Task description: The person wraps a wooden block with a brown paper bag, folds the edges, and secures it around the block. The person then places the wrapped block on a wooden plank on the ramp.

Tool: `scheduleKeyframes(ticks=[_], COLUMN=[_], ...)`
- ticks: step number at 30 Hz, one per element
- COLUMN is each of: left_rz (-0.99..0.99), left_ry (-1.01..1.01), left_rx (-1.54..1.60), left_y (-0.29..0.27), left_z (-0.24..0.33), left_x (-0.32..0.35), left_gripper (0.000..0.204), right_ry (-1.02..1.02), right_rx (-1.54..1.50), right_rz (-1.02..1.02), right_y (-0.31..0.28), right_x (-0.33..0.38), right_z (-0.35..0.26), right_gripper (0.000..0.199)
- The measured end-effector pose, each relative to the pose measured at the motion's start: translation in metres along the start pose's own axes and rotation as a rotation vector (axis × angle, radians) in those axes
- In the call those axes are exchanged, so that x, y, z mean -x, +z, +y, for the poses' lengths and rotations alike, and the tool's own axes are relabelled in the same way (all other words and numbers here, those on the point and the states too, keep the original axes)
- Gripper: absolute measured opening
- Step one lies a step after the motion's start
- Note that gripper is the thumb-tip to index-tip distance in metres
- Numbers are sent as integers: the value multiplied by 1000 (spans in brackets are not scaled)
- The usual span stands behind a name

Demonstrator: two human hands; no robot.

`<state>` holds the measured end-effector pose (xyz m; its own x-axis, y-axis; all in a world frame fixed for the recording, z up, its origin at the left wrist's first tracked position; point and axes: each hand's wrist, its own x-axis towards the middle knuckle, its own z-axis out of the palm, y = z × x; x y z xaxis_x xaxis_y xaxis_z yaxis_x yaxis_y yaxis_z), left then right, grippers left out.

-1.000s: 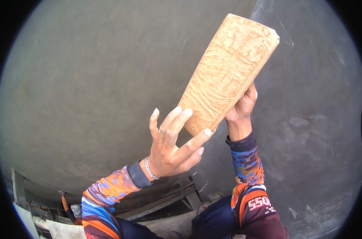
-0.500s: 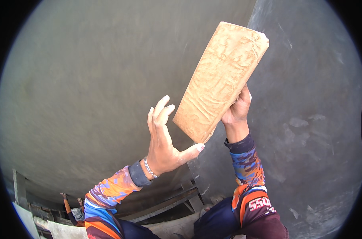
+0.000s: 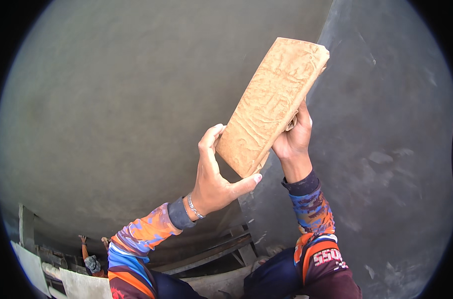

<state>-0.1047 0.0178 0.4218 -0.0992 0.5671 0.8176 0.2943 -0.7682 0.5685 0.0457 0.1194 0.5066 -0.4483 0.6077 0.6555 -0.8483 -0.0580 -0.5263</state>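
Out over a broad grey panel [image 3: 121, 99], in the head view, I see a long, brown paper-wrapped package [image 3: 271, 107] tilted in the air, its upper end leaning toward the right and its lower end down by the person's left hand [image 3: 212, 182]. Creases ripple across its face, and folded paper shows along its right side and lower end. The right hand [image 3: 293, 139] has hold of it from the right, about halfway along, thumb up against the edge and most of the fingers hidden behind. That left hand is spread in a wide curve around the lower corner, fingertips at the left edge, thumb near the bottom end, with a gap before the palm; whether it bears any weight, I can't tell.

A silver chain bracelet [image 3: 194, 207] circles the left wrist. Both sleeves are patterned in orange, blue and purple, with dark cuffs. Right of a slanting seam lies a darker grey panel [image 3: 381, 114] with pale smears. Low down runs a beam [image 3: 206, 261], and at lower left a co-worker [image 3: 92, 264] has an arm raised beside a pale board [image 3: 87, 284].
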Motion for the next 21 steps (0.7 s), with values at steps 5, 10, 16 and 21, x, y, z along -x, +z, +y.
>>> scheduleKeyframes(ticks=[5, 10, 16, 21], left_rz=[-3, -7, -39, -23], left_ry=[-72, -85, -32, -82], left_rx=[148, 255, 258, 240], left_y=[-1, -1, -17, -15], left_z=[10, 15, 10, 11], left_x=[-1, -5, -12, -15], left_gripper=[107, 106, 105, 103], right_ry=[10, 98, 183, 147], right_rx=[70, 72, 61, 110], right_rz=[104, 58, -57, 89], right_y=[10, 8, -9, -8], right_x=[8, 13, 5, 7], right_z=[-4, -13, -12, -7], right_gripper=[52, 60, 59, 52])
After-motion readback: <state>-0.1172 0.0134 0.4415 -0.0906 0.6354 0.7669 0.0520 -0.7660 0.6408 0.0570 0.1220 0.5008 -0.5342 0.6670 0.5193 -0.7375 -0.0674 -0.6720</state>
